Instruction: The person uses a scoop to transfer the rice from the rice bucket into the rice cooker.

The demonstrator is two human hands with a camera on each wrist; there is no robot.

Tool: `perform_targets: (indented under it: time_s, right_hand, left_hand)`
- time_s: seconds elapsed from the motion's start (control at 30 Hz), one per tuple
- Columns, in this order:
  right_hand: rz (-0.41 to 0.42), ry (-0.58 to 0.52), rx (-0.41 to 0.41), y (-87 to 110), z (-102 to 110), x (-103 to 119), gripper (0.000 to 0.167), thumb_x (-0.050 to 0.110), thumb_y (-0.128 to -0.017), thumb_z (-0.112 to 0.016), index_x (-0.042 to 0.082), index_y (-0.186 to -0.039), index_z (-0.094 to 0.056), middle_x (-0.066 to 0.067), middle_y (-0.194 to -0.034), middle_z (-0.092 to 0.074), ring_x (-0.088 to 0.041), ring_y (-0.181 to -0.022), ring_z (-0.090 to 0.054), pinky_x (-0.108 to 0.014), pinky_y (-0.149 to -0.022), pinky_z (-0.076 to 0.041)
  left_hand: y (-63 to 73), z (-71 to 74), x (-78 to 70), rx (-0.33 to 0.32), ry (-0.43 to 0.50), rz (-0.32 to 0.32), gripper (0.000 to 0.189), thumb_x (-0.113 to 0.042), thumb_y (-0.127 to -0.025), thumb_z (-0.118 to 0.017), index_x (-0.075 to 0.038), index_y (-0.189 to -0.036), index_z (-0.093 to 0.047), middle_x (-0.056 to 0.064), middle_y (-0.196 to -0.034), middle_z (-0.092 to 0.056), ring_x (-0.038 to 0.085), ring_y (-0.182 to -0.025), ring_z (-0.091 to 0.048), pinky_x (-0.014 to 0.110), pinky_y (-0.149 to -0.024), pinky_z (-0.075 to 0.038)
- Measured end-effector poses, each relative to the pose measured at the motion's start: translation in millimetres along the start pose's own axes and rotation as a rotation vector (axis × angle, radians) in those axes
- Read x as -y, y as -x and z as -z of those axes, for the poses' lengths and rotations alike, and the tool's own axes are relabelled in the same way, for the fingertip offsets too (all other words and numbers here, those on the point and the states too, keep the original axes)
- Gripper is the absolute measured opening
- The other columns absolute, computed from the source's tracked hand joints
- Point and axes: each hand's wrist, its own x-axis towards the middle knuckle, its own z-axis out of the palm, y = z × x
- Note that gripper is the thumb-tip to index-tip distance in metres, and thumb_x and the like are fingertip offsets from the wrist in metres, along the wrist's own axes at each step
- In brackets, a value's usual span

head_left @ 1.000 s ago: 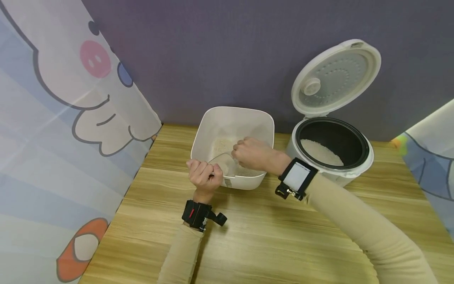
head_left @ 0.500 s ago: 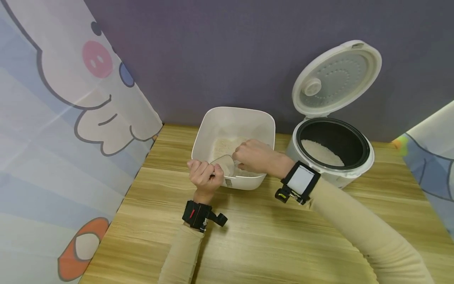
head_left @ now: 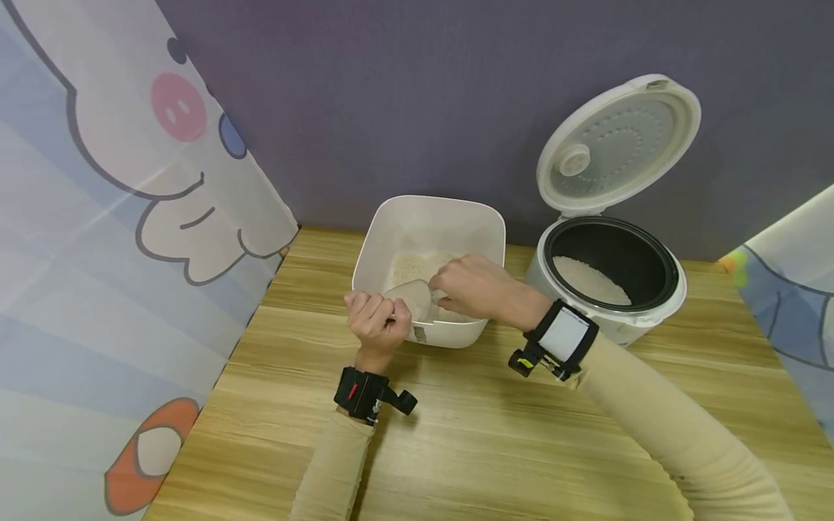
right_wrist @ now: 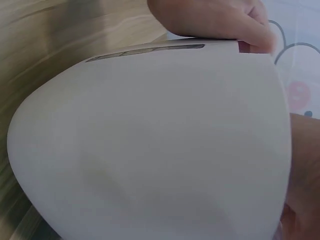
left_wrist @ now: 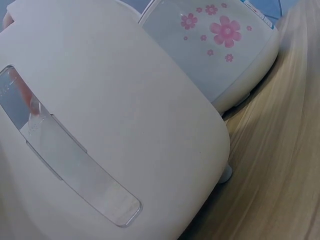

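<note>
In the head view my left hand (head_left: pixel 378 318) grips the near left rim of a white rice bin (head_left: pixel 449 334), its fingers curled over the edge. My right hand (head_left: pixel 472 286) reaches down inside the bin and holds a clear measuring cup (head_left: pixel 412 297) among the rice (head_left: pixel 410 266). Part of the cup lies behind my fingers. Through the bin's clear window strip (left_wrist: pixel 82 162), the left wrist view shows the cup and a finger dimly. The right wrist view is mostly filled by the bin's outer wall (right_wrist: pixel 165 135), with my left hand at its top edge.
A white rice cooker (head_left: pixel 625 329) stands right of the bin, its lid (head_left: pixel 619 137) raised. White rice (head_left: pixel 589 281) covers part of its dark inner pot (head_left: pixel 628 253). A dark wall (head_left: pixel 391 94) rises behind, and a cartoon curtain (head_left: pixel 98 289) hangs along the left of the wooden table (head_left: pixel 469 449).
My right hand has shifted slightly right within the bin, and the cup has turned so that more of its pale face shows. My left hand stays on the rim.
</note>
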Motion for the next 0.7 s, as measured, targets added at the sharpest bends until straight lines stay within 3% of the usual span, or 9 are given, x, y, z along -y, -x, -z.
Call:
perform_targets:
  time_s: [0.23,0.53,0.7]
  right_hand:
    - [-0.038,-0.018,-0.033,5.2,7,-1,0.006,0.018,-0.088,-0.077,0.015,-0.086,-0.073,0.002,-0.083,-0.073,-0.015,-0.068,-0.064,-0.044,-0.064,-0.054]
    - [-0.114,-0.077,-0.081,12.9,11,-4,0.009,0.02,-0.09,-0.075,0.015,-0.086,-0.07,0.007,-0.071,-0.061,-0.013,-0.06,-0.05,-0.038,-0.055,-0.045]
    - [-0.158,-0.106,-0.124,17.7,11,-6,0.008,0.02,-0.091,-0.073,0.014,-0.095,-0.076,0.006,-0.074,-0.065,-0.012,-0.059,-0.049,-0.034,-0.054,-0.043]
  left_hand:
    - [-0.9,-1.0,-0.7,-0.01,0.0,0.007,0.031,-0.001,-0.071,-0.056,-0.01,-0.052,-0.032,0.001,-0.05,-0.028,0.021,-0.05,-0.023,0.038,-0.064,-0.024]
    - [-2.0,-1.8,-1.6,0.006,-0.006,0.017,0.032,-0.002,-0.072,-0.057,-0.009,-0.052,-0.033,0.002,-0.05,-0.028,0.022,-0.051,-0.024,0.039,-0.065,-0.024]
    - [-2.2,-2.5,-1.0,0.02,-0.014,0.023,0.032,-0.002,-0.073,-0.057,-0.009,-0.052,-0.034,0.002,-0.05,-0.029,0.022,-0.05,-0.026,0.039,-0.065,-0.025]
